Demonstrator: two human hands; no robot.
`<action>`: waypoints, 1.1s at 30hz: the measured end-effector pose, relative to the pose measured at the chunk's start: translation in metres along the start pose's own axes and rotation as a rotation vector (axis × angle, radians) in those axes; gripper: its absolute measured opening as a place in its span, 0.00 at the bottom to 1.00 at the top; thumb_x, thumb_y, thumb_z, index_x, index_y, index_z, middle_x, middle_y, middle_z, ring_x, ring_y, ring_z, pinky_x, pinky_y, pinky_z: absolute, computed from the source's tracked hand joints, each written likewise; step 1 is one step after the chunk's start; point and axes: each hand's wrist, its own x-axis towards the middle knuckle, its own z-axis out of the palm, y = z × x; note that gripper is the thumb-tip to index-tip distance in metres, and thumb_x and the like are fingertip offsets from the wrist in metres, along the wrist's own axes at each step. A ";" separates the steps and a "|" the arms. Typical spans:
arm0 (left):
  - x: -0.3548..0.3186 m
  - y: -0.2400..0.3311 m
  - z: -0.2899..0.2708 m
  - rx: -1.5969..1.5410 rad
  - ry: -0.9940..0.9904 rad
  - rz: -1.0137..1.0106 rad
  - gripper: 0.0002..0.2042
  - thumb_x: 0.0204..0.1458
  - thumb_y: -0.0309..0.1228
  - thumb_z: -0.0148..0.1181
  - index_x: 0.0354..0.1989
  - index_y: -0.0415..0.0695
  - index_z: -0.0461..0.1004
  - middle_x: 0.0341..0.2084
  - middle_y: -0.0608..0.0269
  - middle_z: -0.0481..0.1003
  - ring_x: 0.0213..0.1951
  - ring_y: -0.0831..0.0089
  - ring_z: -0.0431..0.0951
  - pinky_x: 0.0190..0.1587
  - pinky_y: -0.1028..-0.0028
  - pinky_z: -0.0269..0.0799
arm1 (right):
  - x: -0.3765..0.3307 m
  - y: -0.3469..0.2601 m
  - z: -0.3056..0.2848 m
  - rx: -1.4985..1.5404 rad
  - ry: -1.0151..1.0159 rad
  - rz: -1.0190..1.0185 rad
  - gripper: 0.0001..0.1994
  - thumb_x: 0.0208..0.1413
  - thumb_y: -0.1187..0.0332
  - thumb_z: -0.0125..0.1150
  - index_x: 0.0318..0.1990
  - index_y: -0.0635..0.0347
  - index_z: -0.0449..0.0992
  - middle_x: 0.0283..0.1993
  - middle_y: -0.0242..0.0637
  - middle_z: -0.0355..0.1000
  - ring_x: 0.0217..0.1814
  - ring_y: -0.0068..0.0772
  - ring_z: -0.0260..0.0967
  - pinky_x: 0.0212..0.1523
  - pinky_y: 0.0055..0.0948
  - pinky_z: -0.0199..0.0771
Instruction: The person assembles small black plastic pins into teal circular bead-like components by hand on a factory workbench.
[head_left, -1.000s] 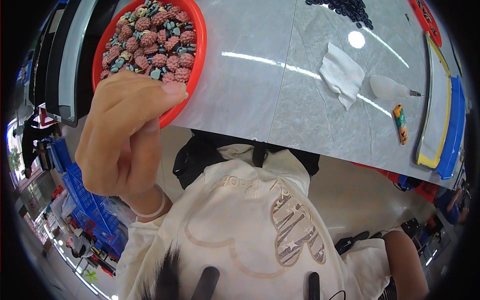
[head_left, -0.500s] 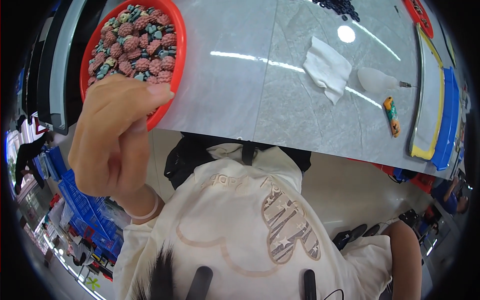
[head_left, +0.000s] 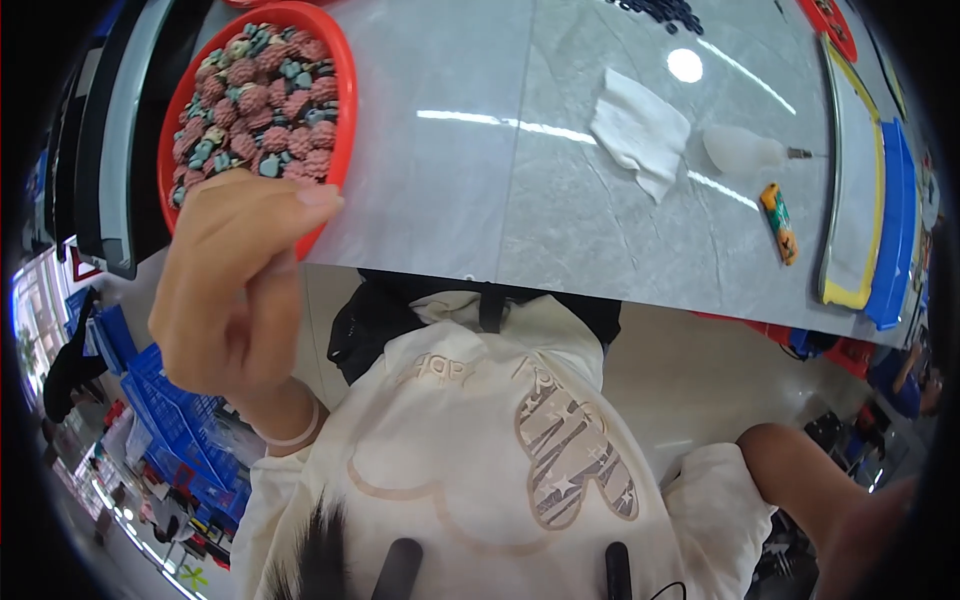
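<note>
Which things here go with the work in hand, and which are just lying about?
Seemingly in use, judging by nearness:
left hand, curled before the basin; whether it grips anything is unclear
red basin
pink and blue-grey pieces in it

Seemingly just lying on the table:
white cloth
translucent bottle
orange-and-green item
dark pieces

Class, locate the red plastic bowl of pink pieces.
The bowl is upper left in the head view, at the grey tabletop's left, partly behind the left hand.
</note>
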 end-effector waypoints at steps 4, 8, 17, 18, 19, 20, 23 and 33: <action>-0.001 0.002 -0.001 0.027 0.033 -0.056 0.13 0.27 0.11 0.50 0.27 0.30 0.73 0.22 0.51 0.75 0.24 0.63 0.74 0.30 0.69 0.69 | 0.010 0.008 0.001 0.044 -0.002 -0.005 0.05 0.43 0.76 0.52 0.29 0.58 0.73 0.32 0.30 0.69 0.36 0.24 0.67 0.32 0.24 0.71; 0.004 0.001 -0.019 0.040 -0.012 -0.095 0.12 0.28 0.15 0.50 0.27 0.32 0.74 0.21 0.54 0.73 0.24 0.63 0.73 0.30 0.68 0.68 | 0.044 0.005 0.000 0.032 -0.119 -0.013 0.06 0.43 0.77 0.52 0.29 0.58 0.73 0.33 0.30 0.69 0.37 0.25 0.67 0.32 0.24 0.71; -0.004 0.009 -0.011 0.071 -0.062 -0.150 0.16 0.23 0.15 0.50 0.27 0.39 0.75 0.18 0.60 0.71 0.21 0.65 0.71 0.27 0.69 0.66 | 0.106 0.004 -0.007 0.070 -0.321 -0.091 0.07 0.41 0.78 0.53 0.30 0.59 0.73 0.33 0.31 0.68 0.38 0.26 0.67 0.32 0.24 0.72; -0.004 0.008 -0.011 0.076 -0.067 -0.154 0.16 0.23 0.15 0.50 0.27 0.39 0.75 0.18 0.60 0.71 0.21 0.65 0.71 0.27 0.69 0.66 | 0.106 0.007 -0.005 0.079 -0.309 -0.091 0.07 0.41 0.78 0.53 0.30 0.59 0.73 0.33 0.31 0.68 0.38 0.26 0.67 0.32 0.24 0.72; -0.006 0.008 -0.011 0.081 -0.056 -0.164 0.16 0.23 0.16 0.50 0.27 0.39 0.75 0.18 0.60 0.71 0.21 0.65 0.72 0.27 0.70 0.66 | 0.104 0.009 -0.002 0.086 -0.292 -0.085 0.07 0.41 0.78 0.53 0.30 0.59 0.72 0.33 0.31 0.68 0.38 0.27 0.67 0.32 0.24 0.72; -0.008 0.008 -0.012 0.085 -0.049 -0.176 0.15 0.24 0.16 0.51 0.26 0.38 0.75 0.18 0.60 0.72 0.21 0.65 0.72 0.27 0.70 0.66 | 0.101 0.011 0.001 0.091 -0.271 -0.077 0.07 0.41 0.79 0.53 0.30 0.59 0.72 0.33 0.31 0.68 0.38 0.27 0.67 0.32 0.24 0.72; -0.001 0.003 -0.008 0.103 -0.063 -0.141 0.15 0.24 0.16 0.51 0.26 0.38 0.75 0.19 0.60 0.72 0.22 0.65 0.72 0.27 0.70 0.66 | 0.103 0.009 0.001 0.113 -0.245 -0.049 0.07 0.40 0.79 0.53 0.30 0.59 0.72 0.34 0.32 0.68 0.38 0.27 0.67 0.32 0.25 0.72; -0.004 0.005 -0.012 0.106 -0.123 -0.115 0.13 0.26 0.18 0.54 0.27 0.38 0.76 0.20 0.61 0.72 0.22 0.66 0.72 0.27 0.70 0.66 | 0.089 0.013 0.023 0.169 -0.115 -0.014 0.09 0.38 0.80 0.54 0.30 0.60 0.72 0.34 0.33 0.67 0.39 0.29 0.67 0.31 0.25 0.73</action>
